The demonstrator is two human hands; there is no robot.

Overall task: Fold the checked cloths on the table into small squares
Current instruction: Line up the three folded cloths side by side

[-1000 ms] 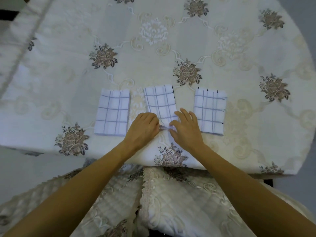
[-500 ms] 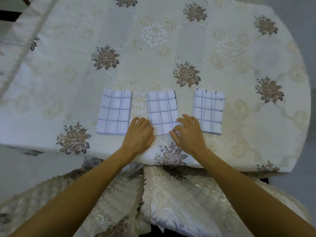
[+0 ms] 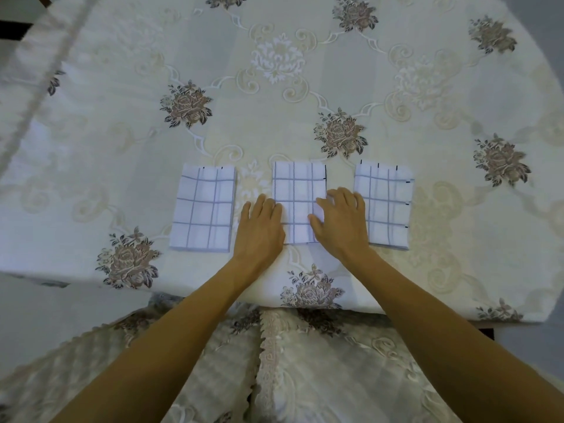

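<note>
Three white cloths with a blue-grey check lie folded in a row on the table. The left cloth (image 3: pixel 203 208) and the right cloth (image 3: pixel 385 204) lie flat and untouched. Over the middle cloth (image 3: pixel 299 196) both my hands rest flat. My left hand (image 3: pixel 260 230) lies palm down on its left edge, fingers together. On its right edge sits my right hand (image 3: pixel 341 222), fingers spread, covering the near right corner. Neither hand grips anything.
The table (image 3: pixel 274 87) wears a cream embroidered tablecloth with brown rose motifs. Its near edge (image 3: pixel 91 279) runs just below the cloths. A lace-trimmed cover (image 3: pixel 305 361) lies under my forearms, below the table edge.
My hands let go of the middle cloth's near edge and moved forward and apart, now lying flat on its sides. The middle cloth lies flatter and straighter.
</note>
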